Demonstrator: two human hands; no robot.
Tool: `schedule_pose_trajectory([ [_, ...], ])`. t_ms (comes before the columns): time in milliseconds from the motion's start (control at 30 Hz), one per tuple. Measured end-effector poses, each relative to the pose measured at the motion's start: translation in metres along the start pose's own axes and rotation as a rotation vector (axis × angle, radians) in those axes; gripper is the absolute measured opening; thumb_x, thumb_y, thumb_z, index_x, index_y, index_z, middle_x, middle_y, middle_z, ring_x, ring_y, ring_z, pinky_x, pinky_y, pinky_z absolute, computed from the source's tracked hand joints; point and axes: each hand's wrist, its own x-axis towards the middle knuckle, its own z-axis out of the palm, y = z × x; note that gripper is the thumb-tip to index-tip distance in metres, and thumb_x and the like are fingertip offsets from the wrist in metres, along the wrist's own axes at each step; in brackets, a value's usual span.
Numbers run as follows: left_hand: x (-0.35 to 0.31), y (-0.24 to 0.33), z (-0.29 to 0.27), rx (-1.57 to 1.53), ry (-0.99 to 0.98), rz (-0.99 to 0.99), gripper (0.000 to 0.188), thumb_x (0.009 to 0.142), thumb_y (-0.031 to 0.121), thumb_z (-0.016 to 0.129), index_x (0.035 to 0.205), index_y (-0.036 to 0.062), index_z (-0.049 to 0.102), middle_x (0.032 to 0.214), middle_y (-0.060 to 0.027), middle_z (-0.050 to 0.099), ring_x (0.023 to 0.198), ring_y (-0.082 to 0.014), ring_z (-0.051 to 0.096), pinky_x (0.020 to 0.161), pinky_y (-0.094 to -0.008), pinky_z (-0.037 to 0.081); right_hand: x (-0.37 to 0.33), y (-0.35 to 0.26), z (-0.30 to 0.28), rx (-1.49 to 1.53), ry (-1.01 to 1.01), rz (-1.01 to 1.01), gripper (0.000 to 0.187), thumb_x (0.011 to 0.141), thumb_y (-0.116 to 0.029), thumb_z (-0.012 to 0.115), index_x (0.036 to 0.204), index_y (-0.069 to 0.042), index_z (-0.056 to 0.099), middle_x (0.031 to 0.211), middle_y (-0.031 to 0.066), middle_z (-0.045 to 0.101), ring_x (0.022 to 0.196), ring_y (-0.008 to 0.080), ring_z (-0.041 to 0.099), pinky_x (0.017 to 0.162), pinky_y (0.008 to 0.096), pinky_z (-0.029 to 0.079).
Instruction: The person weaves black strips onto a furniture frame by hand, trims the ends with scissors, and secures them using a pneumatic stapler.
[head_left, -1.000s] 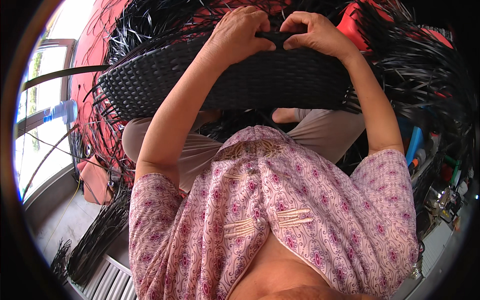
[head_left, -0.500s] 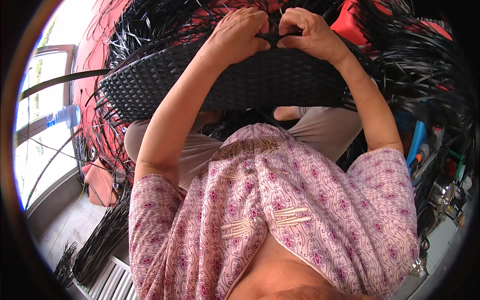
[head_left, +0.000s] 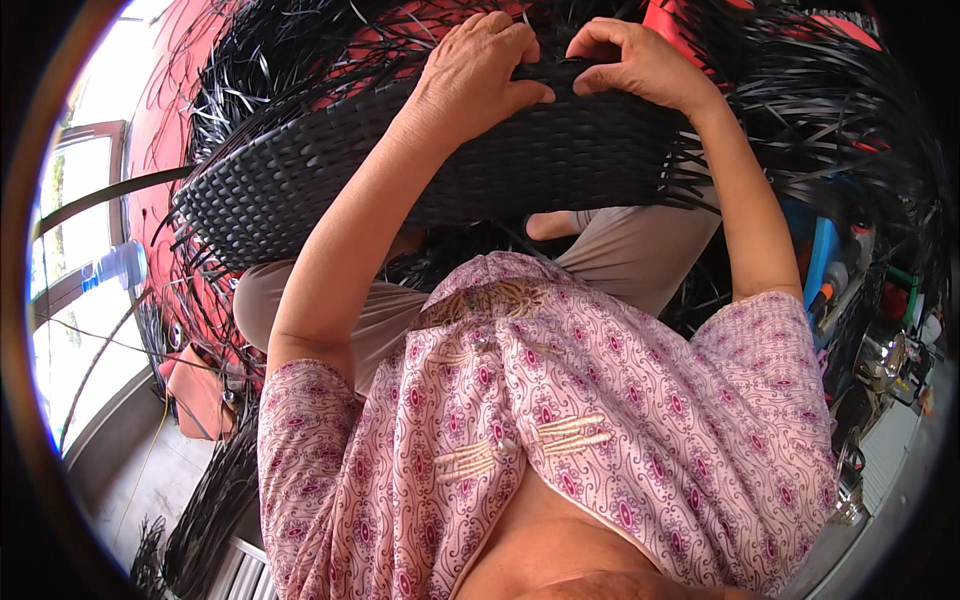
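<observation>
A dark woven panel of flat plastic strips (head_left: 330,170) lies across my folded legs, its long upper edge away from me. My left hand (head_left: 478,75) is closed at that edge, fingers curled over the far side and thumb on the near face. Just to its right, my right hand (head_left: 650,68) bends thumb and forefinger around the same edge, with black weave between them. Whether a single loose strip is also pinched there cannot be made out. Uncut strip ends (head_left: 690,165) stick out at the panel's right end.
Loose black strips (head_left: 810,110) pile up at right and behind the panel, over a red surface (head_left: 165,120). A clear plastic bottle (head_left: 125,265) and a pink bag (head_left: 200,392) are on the left. Tools and a blue object (head_left: 823,262) sit at right.
The panel has shifted a little to the left and tilts more, its left end lower. My right hand has moved slightly right, widening the gap between my hands.
</observation>
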Motion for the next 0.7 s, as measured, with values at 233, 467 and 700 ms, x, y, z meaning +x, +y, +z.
schedule_pose_trajectory([
  [233,0.015,0.012,-0.001,-0.015,-0.070,-0.106,0.043,0.069,0.033,0.083,0.093,0.0036,0.064,0.088,-0.0085,0.062,0.084,-0.0260,0.062,0.073,-0.0387,0.049,0.014,-0.002,-0.007,0.271,-0.101,0.127,0.017,0.084,-0.019,0.074,0.090,-0.005,0.068,0.079,0.0003,0.065,0.080,0.0100,0.060,0.076,0.0275,0.048],
  [467,0.014,-0.002,0.013,-0.018,-0.020,-0.014,0.042,0.068,0.029,0.084,0.093,0.0032,0.063,0.086,-0.0105,0.063,0.083,-0.0288,0.063,0.072,-0.0401,0.050,0.009,-0.007,-0.011,0.211,-0.105,0.057,0.015,0.083,-0.018,0.075,0.082,-0.005,0.068,0.077,-0.0004,0.063,0.078,0.0083,0.057,0.072,0.0283,0.046],
  [700,0.014,0.003,0.010,0.020,-0.088,0.024,0.040,0.070,0.028,0.083,0.093,0.0037,0.062,0.091,-0.0093,0.062,0.088,-0.0265,0.063,0.075,-0.0394,0.050,-0.008,0.012,-0.015,0.346,0.182,0.070,0.019,0.095,-0.019,0.062,0.100,-0.002,0.069,0.089,0.0007,0.066,0.087,0.0098,0.060,0.084,0.0258,0.047],
])
